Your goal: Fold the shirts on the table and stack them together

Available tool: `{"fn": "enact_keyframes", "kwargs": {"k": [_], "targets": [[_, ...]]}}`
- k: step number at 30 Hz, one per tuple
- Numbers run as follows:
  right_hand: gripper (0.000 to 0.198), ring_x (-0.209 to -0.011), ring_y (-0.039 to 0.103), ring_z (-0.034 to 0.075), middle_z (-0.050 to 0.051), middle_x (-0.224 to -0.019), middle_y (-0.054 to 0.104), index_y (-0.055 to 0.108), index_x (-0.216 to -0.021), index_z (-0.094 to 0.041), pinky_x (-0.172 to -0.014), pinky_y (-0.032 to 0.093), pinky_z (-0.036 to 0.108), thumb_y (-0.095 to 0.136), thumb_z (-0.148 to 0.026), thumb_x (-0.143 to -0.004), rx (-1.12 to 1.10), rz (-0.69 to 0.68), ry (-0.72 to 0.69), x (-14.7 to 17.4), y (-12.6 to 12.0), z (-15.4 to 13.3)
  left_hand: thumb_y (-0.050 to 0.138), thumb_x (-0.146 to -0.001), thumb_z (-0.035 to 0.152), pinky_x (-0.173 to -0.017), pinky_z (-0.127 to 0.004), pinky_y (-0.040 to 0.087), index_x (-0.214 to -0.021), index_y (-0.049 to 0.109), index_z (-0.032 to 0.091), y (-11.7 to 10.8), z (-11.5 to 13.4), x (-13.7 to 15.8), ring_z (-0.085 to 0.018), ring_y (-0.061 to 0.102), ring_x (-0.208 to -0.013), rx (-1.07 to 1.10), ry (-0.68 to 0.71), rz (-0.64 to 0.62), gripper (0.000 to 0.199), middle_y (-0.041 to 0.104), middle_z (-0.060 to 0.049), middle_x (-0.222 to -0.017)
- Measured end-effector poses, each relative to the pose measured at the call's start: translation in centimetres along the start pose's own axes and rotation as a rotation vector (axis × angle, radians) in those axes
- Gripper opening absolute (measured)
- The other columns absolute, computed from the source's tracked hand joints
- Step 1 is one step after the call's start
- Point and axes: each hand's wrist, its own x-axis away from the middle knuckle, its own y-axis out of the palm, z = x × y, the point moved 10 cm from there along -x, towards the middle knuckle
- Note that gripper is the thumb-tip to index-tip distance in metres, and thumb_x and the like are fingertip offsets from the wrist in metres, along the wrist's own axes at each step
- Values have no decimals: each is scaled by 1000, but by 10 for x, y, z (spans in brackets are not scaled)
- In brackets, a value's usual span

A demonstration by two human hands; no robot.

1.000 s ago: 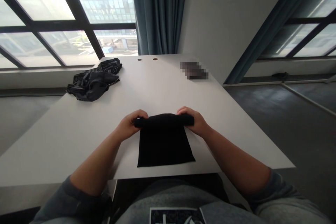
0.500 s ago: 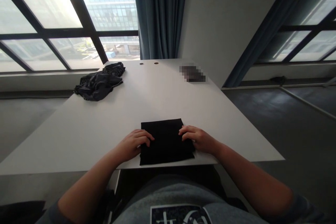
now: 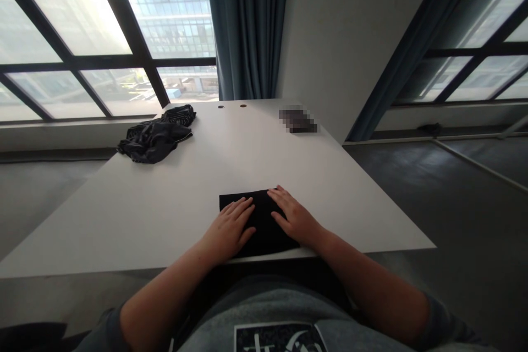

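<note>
A folded black cloth [image 3: 264, 234] lies flat near the front edge of the white table [image 3: 173, 209]. What kind of garment or fabric it is, I cannot tell. Across its left part my left hand [image 3: 231, 226] rests palm down, fingers stretched and thumb apart. My right hand [image 3: 295, 217] lies flat on the right part, its fingertips at the far right corner and its thumb pointing inward. Both hands are open, and parts of the cloth's sides are hidden under them.
A crumpled heap of dark clothing [image 3: 154, 137], partly patterned, lies at the table's far left. A blurred dark object [image 3: 301, 120] sits at the far right. Two round holes mark the far edge. Behind are a blue curtain [image 3: 247, 27] and windows.
Both hands have gone from curled at the cloth's left and right sides to flat on top of it, fingers straightened. They have come closer together. The view has tilted slightly.
</note>
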Motion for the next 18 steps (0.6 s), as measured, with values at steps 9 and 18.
{"fn": "enact_keyframes", "kwargs": {"k": [9, 18], "targets": [[65, -162, 21, 33, 14, -173, 26, 34, -167, -22, -129, 21, 63, 48, -41, -106, 215, -209, 64, 20, 50, 12, 41, -109, 45, -130, -49, 29, -170, 19, 18, 42, 2, 24, -28, 24, -161, -125, 73, -60, 70, 24, -14, -174], [64, -162, 20, 32, 13, -173, 27, 39, -164, -17, -130, 21, 59, 45, -45, -107, 256, -242, 110, -36, 49, 51, 39, -109, 47, -130, -50, 26, -167, 29, 18, 50, -48, -30, -27, 26, -161, -89, 46, -88, 66, 29, -15, -172]]}}
